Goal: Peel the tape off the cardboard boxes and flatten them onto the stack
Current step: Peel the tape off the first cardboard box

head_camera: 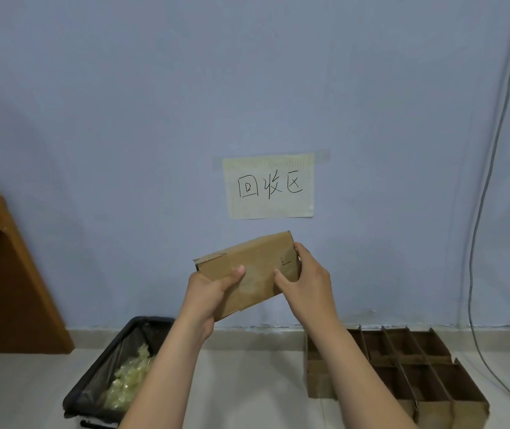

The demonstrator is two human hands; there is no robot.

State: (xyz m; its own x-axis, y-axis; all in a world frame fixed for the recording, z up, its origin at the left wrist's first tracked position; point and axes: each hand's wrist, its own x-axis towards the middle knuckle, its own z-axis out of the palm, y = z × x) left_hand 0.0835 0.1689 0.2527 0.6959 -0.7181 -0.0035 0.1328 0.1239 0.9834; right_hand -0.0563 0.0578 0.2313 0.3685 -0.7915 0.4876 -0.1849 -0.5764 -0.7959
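I hold a small brown cardboard box (256,264) up in front of the wall, tilted with its right end higher. Clear tape (255,284) runs across its near face. My left hand (208,292) grips the box's lower left part, thumb on the near face. My right hand (304,278) holds the right end, thumb on the taped face and fingers curled round the far edge. The back of the box is hidden.
A black bin (114,376) lined with a bag holds crumpled tape at lower left. A cardboard box with dividers (402,376) lies on the floor at lower right. A wooden desk (2,274) stands at left. A paper sign (270,187) hangs on the wall. Cables (479,274) hang at right.
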